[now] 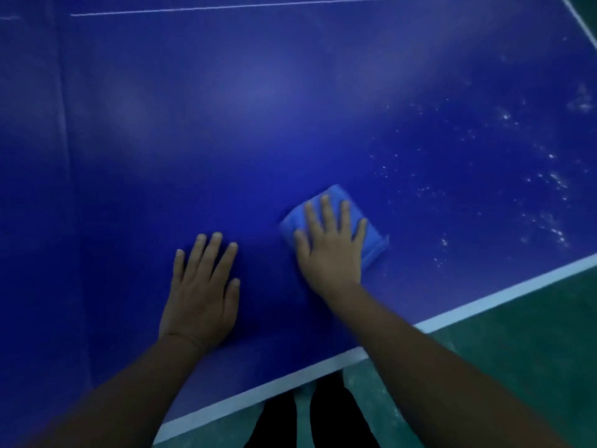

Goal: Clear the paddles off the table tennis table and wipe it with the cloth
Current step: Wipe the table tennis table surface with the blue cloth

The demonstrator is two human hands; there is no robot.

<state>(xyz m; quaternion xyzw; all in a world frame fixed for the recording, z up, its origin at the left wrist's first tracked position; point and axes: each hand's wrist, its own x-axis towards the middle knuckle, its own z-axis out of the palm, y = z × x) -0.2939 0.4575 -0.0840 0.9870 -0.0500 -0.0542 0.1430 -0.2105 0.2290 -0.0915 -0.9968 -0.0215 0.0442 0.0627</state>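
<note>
No paddles are seen; wiping is judged underway. The folded blue cloth [336, 221] is pressed flat under the right hand [329, 250], fingers spread. The left hand [200, 295] is laid flat on the worktop [258, 108] (fingers straight). White specks [549, 176] remain right of the fingers.

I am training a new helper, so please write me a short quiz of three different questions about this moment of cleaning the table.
1. True or false: the left hand holds a paddle.
2. Which hand presses the blue cloth? A) left B) right
3. Fill in: the white specks lie to the ____ of the cloth on the table.

Key: 1 false, it lies flat on the table; 2 B; 3 right.
</note>
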